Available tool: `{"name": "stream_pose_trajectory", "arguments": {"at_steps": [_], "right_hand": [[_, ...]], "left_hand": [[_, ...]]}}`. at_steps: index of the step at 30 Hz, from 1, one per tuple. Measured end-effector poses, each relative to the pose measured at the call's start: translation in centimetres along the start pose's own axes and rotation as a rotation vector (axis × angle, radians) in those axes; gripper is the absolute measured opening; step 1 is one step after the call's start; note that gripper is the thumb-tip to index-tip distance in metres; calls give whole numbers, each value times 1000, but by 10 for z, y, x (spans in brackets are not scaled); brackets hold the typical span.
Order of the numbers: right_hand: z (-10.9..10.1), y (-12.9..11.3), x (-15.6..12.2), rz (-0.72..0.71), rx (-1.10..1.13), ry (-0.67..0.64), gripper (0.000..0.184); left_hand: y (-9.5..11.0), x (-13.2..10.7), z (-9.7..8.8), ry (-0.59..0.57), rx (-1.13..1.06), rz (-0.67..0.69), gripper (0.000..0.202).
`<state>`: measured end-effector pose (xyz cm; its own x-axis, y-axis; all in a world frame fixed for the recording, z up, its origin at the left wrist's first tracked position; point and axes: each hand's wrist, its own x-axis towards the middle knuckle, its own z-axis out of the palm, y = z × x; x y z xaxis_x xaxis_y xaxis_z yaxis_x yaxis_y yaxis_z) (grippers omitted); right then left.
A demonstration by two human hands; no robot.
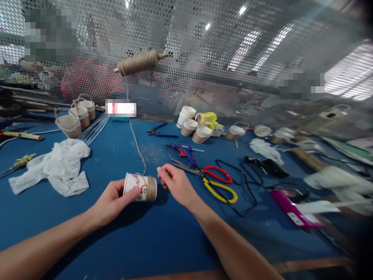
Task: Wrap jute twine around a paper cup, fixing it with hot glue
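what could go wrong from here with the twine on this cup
1. The twine hangs loose from the spool down to the paper cup; with that slack, the wraps at the cup's base might loosen or slide off.
2. The scissors lie right beside the right hand, blades pointing toward it; a quick pull could brush them.
3. The left hand grips the thin cup sideways; squeezing harder may dent it.

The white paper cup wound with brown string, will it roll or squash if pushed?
The white paper cup probably rolls: it is round and lies sideways in the left hand. Likely light and squashy, being paper. Its brown string might hold it back.
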<state>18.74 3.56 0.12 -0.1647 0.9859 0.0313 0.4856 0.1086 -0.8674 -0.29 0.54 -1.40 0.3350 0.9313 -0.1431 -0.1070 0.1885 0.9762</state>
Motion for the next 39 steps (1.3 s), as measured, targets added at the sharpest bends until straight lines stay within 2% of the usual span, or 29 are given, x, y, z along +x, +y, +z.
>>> {"name": "stream_pose_trajectory", "arguments": {"at_steps": [2, 5, 7, 9, 12, 14, 18, 23, 26, 29, 33, 36, 39], "right_hand": [[-12, 5, 7, 3, -36, 92, 32], [-39, 14, 19, -10, -90, 316, 28], [-49, 16, 24, -25, -95, 373, 29], [-46, 11, 20, -47, -80, 299, 30], [-24, -9, 7, -84, -76, 89, 27], [-10, -24, -1, -96, -86, 10, 25], [1, -37, -7, -78, -73, -19, 30], [12, -22, -8, -34, 56, 7, 21], [15, -13, -7, 9, 79, 18, 18], [1, -7, 4, 53, 10, 100, 19], [-44, 4, 34, 174, -191, 318, 25], [-71, 19, 57, 321, -344, 325, 27], [-77, 34, 73, 434, -420, 281, 29]], "left_hand": [[0, 0, -1, 1, -4, 3, 28], [-2, 2, -1, -6, -12, 19, 28], [-2, 4, -2, 15, 3, 52, 29], [-3, 6, -4, 52, 14, 86, 29], [-3, 7, -5, 91, 48, 149, 30], [-3, 6, -6, 79, 88, 194, 30], [-4, 4, -5, 38, 155, 234, 36], [-2, 5, -3, 62, 250, 276, 38], [-1, 7, -3, 23, 347, 328, 35], [-2, 10, -3, -3, 337, 278, 37], [-3, 13, -3, 11, 222, 136, 37], [-3, 13, -2, 13, 158, 90, 34], [-5, 13, -3, 14, 109, 76, 34]]}}
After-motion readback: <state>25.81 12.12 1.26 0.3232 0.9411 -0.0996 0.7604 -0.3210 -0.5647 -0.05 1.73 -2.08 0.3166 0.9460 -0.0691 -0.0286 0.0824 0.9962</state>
